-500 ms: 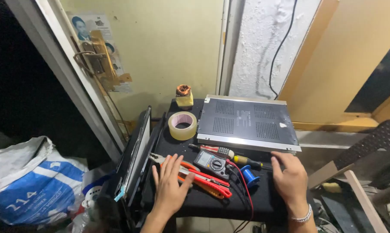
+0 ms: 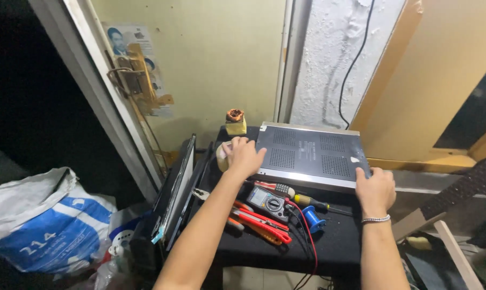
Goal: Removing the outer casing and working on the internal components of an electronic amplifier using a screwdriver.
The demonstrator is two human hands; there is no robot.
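A flat grey metal device (image 2: 312,156) with perforated vent panels lies at the back of the small black counter (image 2: 339,241), its long axis running left to right and its front edge facing the person. The left hand (image 2: 244,157) rests curled over the device's near left corner, partly covering a roll of pale tape (image 2: 221,156) just beside it; the right hand (image 2: 375,189) grips the near right corner, fingers wrapped over the edge. In front of the device lie a multimeter (image 2: 268,203) with a red lead, a red-handled screwdriver (image 2: 286,191), orange pliers (image 2: 259,223) and a blue spool (image 2: 311,218), all crowding the near counter. Behind the tape stands a small yellow block topped by a copper coil (image 2: 235,122). A dark flat panel (image 2: 178,190) leans upright against the counter's left side. A white and blue sack (image 2: 44,225) lies on the floor at far left, and a faded paper poster (image 2: 132,59) hangs on the door frame above.
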